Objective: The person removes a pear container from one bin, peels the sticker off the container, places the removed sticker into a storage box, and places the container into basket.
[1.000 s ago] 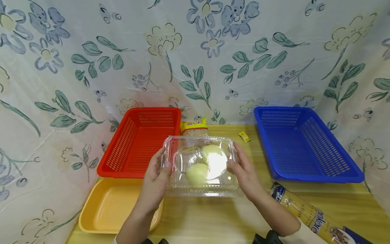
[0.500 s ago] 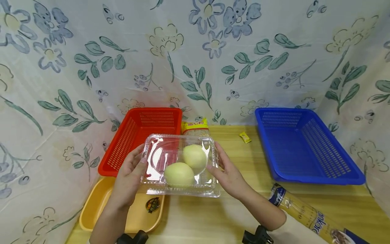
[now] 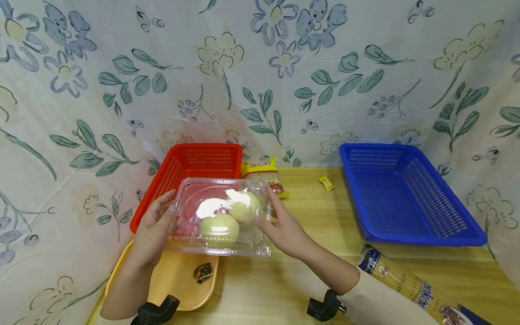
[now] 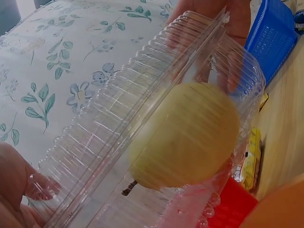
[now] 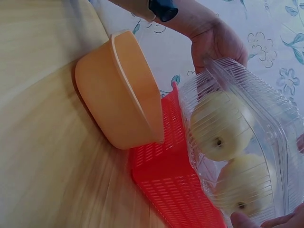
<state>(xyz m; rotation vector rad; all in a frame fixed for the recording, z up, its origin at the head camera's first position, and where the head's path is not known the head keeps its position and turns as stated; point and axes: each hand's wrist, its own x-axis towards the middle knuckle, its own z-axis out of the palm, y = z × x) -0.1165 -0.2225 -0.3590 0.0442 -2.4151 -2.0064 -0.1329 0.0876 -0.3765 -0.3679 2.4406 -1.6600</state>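
A clear plastic clamshell box (image 3: 184,225), lid down, is held up in the air by its two short ends. Two pale yellow pears (image 3: 219,228) lie inside it; the right wrist view shows both pears (image 5: 221,123) through the ribbed wall. My left hand (image 3: 148,232) grips the left end, thumb on top and fingers at the side. At the right end, my right hand (image 3: 286,232) grips with its thumb over the lid. From the head, the box overlaps the front of the red basket (image 3: 162,185) and the rim of the orange-yellow basin (image 3: 178,289).
A dark round-looking small item (image 3: 203,272) lies in the basin. Behind the box is a yellow-topped food bag (image 3: 262,168), and a small yellow packet (image 3: 326,183) lies right of it. The blue basket (image 3: 402,203) stands at right, with a pasta pack (image 3: 406,284) in front.
Both hands have carried the clear box with the pears leftward, from the table's middle to in front of the red basket. More of the food bag and the dark item now shows.
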